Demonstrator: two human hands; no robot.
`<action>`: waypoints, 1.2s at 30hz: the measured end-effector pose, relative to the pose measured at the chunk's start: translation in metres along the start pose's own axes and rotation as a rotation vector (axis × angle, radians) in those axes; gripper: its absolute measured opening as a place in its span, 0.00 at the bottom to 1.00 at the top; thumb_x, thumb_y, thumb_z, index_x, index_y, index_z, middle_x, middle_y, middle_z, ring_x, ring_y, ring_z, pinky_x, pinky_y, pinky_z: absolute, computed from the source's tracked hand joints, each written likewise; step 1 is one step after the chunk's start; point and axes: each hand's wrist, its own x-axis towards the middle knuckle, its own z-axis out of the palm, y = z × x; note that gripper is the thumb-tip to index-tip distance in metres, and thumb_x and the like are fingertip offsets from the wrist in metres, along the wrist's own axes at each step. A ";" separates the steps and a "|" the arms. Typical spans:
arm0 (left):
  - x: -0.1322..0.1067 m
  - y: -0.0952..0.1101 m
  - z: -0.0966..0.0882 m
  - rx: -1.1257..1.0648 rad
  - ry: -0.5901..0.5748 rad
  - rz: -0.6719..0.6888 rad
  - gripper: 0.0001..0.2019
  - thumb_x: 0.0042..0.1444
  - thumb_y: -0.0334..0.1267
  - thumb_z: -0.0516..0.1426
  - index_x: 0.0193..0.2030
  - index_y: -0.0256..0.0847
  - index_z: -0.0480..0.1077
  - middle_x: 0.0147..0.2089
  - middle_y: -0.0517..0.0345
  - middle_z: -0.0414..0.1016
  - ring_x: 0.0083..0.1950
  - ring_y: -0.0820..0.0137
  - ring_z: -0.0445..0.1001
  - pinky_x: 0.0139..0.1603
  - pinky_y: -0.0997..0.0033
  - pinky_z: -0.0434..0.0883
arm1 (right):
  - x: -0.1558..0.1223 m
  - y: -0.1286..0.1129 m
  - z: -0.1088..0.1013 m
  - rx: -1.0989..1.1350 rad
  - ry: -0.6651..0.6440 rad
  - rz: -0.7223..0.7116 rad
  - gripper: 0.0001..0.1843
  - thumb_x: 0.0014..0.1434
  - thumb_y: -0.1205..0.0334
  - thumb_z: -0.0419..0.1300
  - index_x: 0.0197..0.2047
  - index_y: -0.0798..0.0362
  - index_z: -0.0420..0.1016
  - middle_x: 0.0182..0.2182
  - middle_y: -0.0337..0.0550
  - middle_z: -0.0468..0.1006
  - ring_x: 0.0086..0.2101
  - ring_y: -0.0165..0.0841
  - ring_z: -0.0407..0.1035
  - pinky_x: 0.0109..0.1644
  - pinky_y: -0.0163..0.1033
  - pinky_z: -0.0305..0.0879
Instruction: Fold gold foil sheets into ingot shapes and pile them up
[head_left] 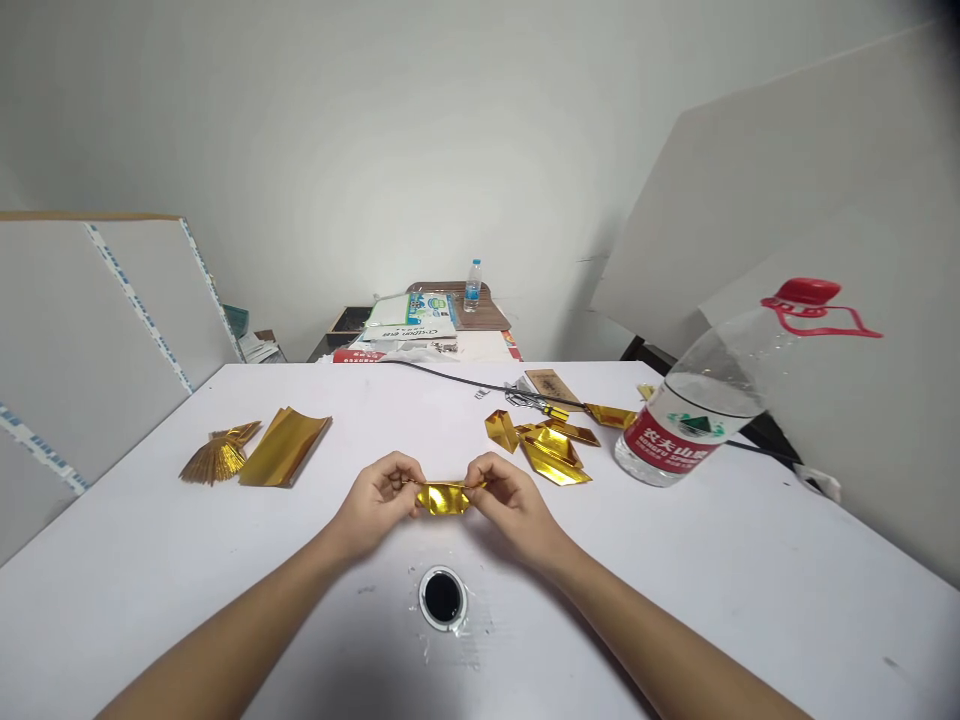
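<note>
A small folded piece of gold foil paper [443, 499] is stretched between my two hands, above the middle of the white table [315, 610]. My left hand [381, 500] pinches its left end between thumb and fingers. At the opposite end, my right hand [513, 500] grips it the same way. Several folded gold paper shapes [551, 455] lie beyond my right hand. To the left are a stack of flat gold sheets [283, 450] and a fanned gold paper piece [217, 458].
A large water bottle [667, 440] with a red handle stands at right. A round black-centred fitting [442, 598] sits in front of me. Behind lie a black cable [472, 382], a yellow-handled tool [553, 411] and a brown card [553, 388]. A white panel [142, 320] borders the left.
</note>
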 end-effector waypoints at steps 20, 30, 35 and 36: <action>0.009 -0.011 -0.012 0.088 0.024 -0.175 0.29 0.57 0.60 0.63 0.51 0.34 0.73 0.34 0.50 0.82 0.33 0.69 0.78 0.40 0.70 0.73 | 0.010 0.012 -0.008 0.099 0.024 0.211 0.31 0.55 0.42 0.70 0.51 0.54 0.68 0.33 0.39 0.73 0.34 0.29 0.67 0.39 0.35 0.63; -0.003 -0.017 -0.002 0.833 -0.044 0.143 0.19 0.68 0.39 0.52 0.61 0.42 0.75 0.63 0.51 0.77 0.67 0.59 0.72 0.72 0.52 0.69 | 0.007 0.010 -0.005 -0.512 -0.010 0.292 0.11 0.63 0.61 0.55 0.46 0.54 0.74 0.36 0.41 0.78 0.35 0.32 0.68 0.41 0.38 0.61; -0.017 -0.024 0.014 1.052 -0.335 0.191 0.36 0.69 0.55 0.53 0.78 0.41 0.54 0.80 0.49 0.52 0.82 0.53 0.51 0.82 0.47 0.58 | 0.006 0.012 -0.004 -0.683 -0.051 0.182 0.10 0.63 0.67 0.54 0.43 0.55 0.76 0.39 0.46 0.78 0.43 0.37 0.69 0.48 0.42 0.65; -0.019 -0.024 0.015 1.061 -0.371 0.163 0.38 0.69 0.58 0.52 0.79 0.40 0.52 0.81 0.48 0.49 0.82 0.53 0.49 0.82 0.46 0.56 | 0.005 0.013 -0.005 -0.729 -0.061 0.122 0.11 0.62 0.68 0.54 0.42 0.55 0.77 0.41 0.48 0.79 0.45 0.38 0.69 0.51 0.44 0.65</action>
